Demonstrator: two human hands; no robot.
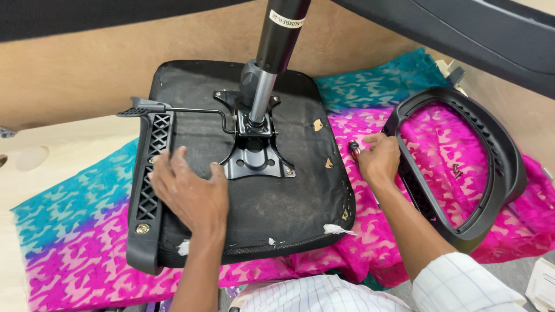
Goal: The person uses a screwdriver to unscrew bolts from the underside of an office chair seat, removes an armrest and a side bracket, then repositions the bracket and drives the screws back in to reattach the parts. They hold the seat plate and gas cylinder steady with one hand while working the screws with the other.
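Observation:
An upturned black chair seat (277, 196) lies on a pink and teal cloth (75, 242). A black metal plate (257, 159) is fixed at its middle, with a gas cylinder (276, 46) rising from it and a thin lever (191, 110) running left. My left hand (188, 193) rests flat on the seat's underside, beside a black armrest bracket (147, 190) along the left edge. My right hand (378, 159) sits at the seat's right edge, fingers closed on a small dark tool (354, 148), most of it hidden.
A black curved armrest frame (491, 173) lies on the cloth to the right, with loose screws (457, 170) inside its loop. A dark chair part (480, 29) crosses the top right. Pale floor (52, 150) shows at the left, and a white paper (543, 283) at the lower right.

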